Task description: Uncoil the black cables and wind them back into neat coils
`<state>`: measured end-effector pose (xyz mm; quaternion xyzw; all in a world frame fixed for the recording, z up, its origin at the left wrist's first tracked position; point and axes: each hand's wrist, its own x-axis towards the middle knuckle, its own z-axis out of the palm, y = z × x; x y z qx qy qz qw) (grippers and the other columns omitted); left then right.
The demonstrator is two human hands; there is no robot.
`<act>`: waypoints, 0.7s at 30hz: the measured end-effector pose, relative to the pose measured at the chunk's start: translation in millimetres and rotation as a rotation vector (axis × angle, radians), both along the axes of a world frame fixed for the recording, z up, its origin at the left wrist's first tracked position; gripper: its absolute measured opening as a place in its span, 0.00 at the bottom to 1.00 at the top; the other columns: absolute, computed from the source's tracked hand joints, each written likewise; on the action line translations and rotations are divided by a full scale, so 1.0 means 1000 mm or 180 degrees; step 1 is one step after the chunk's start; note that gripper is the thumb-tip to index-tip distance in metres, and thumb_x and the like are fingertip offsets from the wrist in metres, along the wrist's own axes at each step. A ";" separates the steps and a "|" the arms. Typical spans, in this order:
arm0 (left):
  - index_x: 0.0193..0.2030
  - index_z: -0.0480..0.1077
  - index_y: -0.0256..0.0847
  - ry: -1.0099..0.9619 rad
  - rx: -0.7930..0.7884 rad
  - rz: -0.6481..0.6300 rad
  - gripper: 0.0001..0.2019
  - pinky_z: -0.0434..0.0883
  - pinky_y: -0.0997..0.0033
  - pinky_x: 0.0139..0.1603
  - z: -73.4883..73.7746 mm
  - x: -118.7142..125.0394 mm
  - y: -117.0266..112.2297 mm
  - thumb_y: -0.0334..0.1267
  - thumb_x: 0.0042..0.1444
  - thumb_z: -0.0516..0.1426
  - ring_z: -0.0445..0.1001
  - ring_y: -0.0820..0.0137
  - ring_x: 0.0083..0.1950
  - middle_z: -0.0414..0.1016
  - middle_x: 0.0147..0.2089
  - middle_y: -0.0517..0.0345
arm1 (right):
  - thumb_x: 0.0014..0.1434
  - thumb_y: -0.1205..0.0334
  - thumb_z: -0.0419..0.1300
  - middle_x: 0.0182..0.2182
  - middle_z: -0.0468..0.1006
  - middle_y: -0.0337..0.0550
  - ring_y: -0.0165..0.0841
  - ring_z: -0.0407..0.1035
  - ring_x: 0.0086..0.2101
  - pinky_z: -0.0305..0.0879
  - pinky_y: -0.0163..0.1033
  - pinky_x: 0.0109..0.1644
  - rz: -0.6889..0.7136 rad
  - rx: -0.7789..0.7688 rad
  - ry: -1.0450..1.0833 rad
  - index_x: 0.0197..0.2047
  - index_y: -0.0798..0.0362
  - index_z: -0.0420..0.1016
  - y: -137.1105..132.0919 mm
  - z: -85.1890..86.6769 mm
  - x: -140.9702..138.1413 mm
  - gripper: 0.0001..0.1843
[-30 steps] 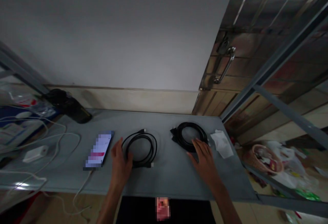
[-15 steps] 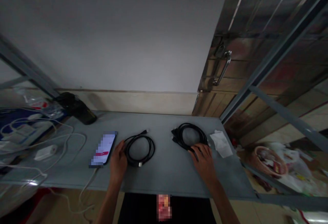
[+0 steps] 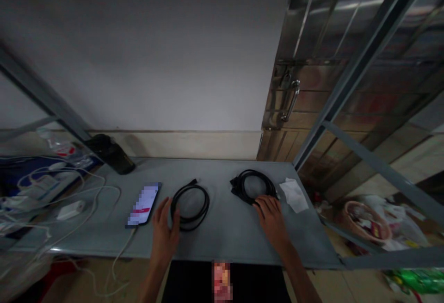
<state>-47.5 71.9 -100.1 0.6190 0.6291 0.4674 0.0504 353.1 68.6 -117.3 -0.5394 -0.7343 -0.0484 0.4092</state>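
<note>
Left hand (image 3: 164, 233) open, fingers spread, just beside black cable coil (image 3: 207, 206), mid-counter (image 3: 225, 236). Right hand (image 3: 272, 222) open, fingertips resting on near edge of second coil (image 3: 255, 170), toward right end. Both coils probably light, limp; near side of each seems best hold.

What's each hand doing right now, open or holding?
Left hand: open, fingers against a black cable coil, not gripping.
Right hand: open, fingertips resting on the other black cable coil, no clear grip.
</note>
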 end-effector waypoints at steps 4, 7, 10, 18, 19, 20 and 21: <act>0.72 0.73 0.49 0.0185 -0.0003 -0.0222 0.22 0.70 0.36 0.76 0.008 0.005 -0.033 0.50 0.76 0.57 0.72 0.48 0.75 0.74 0.73 0.42 | 0.85 0.53 0.54 0.48 0.87 0.46 0.45 0.79 0.51 0.71 0.55 0.62 0.0009 0.0053 0.0201 0.53 0.48 0.80 0.001 0.006 0.001 0.15; 0.69 0.76 0.51 0.0147 -0.0071 -0.0276 0.20 0.73 0.37 0.73 0.001 0.005 -0.054 0.50 0.76 0.57 0.75 0.48 0.73 0.78 0.70 0.45 | 0.85 0.47 0.52 0.44 0.87 0.46 0.45 0.81 0.46 0.74 0.54 0.56 -0.0035 0.0093 0.0404 0.49 0.47 0.80 0.009 0.018 0.005 0.20; 0.67 0.77 0.51 -0.0012 -0.0101 -0.0293 0.19 0.75 0.39 0.72 -0.006 0.002 -0.072 0.51 0.75 0.58 0.78 0.49 0.70 0.81 0.67 0.46 | 0.84 0.39 0.51 0.41 0.87 0.48 0.45 0.82 0.42 0.76 0.52 0.50 -0.0168 0.0135 0.0695 0.48 0.47 0.79 0.022 0.041 0.012 0.24; 0.61 0.81 0.48 -0.0555 -0.0371 -0.0329 0.19 0.81 0.47 0.68 0.006 0.014 -0.102 0.54 0.73 0.60 0.85 0.50 0.64 0.86 0.61 0.47 | 0.81 0.45 0.61 0.28 0.75 0.32 0.32 0.72 0.27 0.70 0.36 0.34 -0.0293 0.0210 0.1887 0.49 0.48 0.74 0.003 0.157 0.017 0.16; 0.60 0.81 0.48 -0.0649 -0.0447 -0.0351 0.19 0.81 0.46 0.67 0.009 0.019 -0.103 0.56 0.72 0.60 0.86 0.50 0.63 0.87 0.60 0.47 | 0.79 0.45 0.64 0.27 0.74 0.31 0.30 0.70 0.25 0.69 0.36 0.32 -0.0240 0.0272 0.2229 0.49 0.48 0.74 -0.005 0.171 0.014 0.15; 0.59 0.82 0.48 -0.0765 -0.0552 -0.0399 0.20 0.81 0.46 0.67 0.012 0.025 -0.103 0.57 0.72 0.60 0.86 0.49 0.62 0.88 0.59 0.46 | 0.78 0.46 0.65 0.27 0.72 0.31 0.30 0.68 0.24 0.68 0.35 0.30 -0.0127 0.0340 0.2564 0.49 0.48 0.74 -0.015 0.184 0.010 0.14; 0.58 0.83 0.48 -0.0896 -0.0685 -0.0475 0.21 0.81 0.44 0.67 0.016 0.032 -0.104 0.59 0.71 0.61 0.86 0.49 0.62 0.88 0.58 0.46 | 0.77 0.47 0.67 0.26 0.71 0.30 0.29 0.67 0.24 0.66 0.35 0.28 -0.0012 0.0406 0.2848 0.48 0.48 0.73 -0.024 0.195 0.005 0.14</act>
